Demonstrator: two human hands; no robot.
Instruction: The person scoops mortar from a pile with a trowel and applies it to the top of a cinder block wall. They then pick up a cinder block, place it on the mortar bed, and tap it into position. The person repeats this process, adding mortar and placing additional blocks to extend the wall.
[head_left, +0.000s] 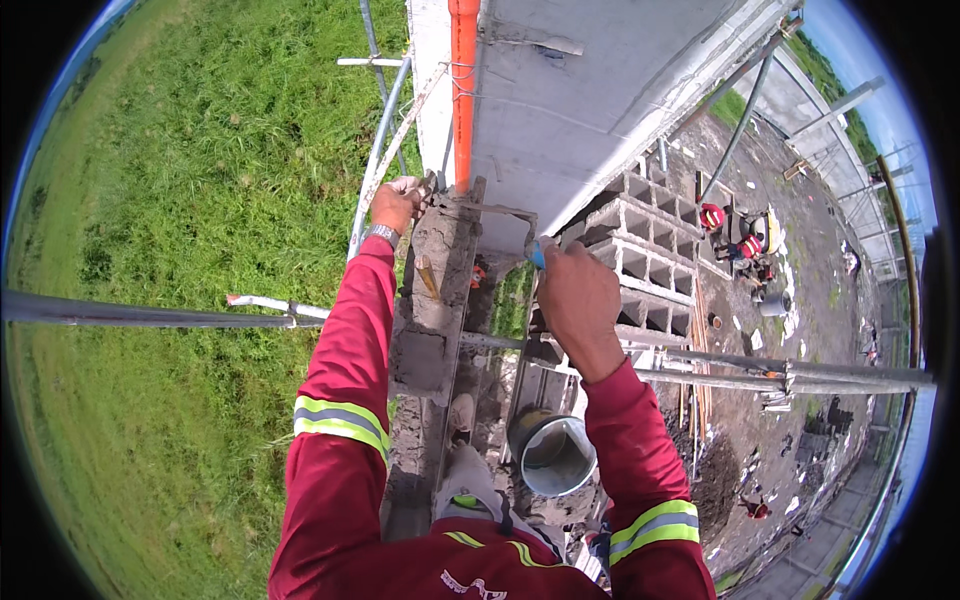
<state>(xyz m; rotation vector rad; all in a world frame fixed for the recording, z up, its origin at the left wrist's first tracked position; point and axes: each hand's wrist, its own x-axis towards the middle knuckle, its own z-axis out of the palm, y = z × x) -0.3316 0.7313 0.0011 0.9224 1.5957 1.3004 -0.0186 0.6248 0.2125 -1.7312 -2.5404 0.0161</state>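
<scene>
My right hand (578,302) is closed around the blue handle of a trowel (500,210); its thin metal part, seen nearly edge-on, reaches left to the mortar at the far end of the block wall (420,362). On the left side of that end, my left hand (398,203) has its fingers bent at the mortar edge. Whatever they pinch is hidden. Wet grey mortar (438,237) covers the wall top beside an upright orange pipe (463,100). A short wooden handle (428,277) sticks up from the wall top, nearer to me.
A grey concrete column (560,100) rises ahead. Stacked hollow blocks (640,250) stand to the right, and a bucket (558,455) near my legs. Scaffold pipes (150,312) cross both sides. Far below are grass on the left and people (745,247) on the right.
</scene>
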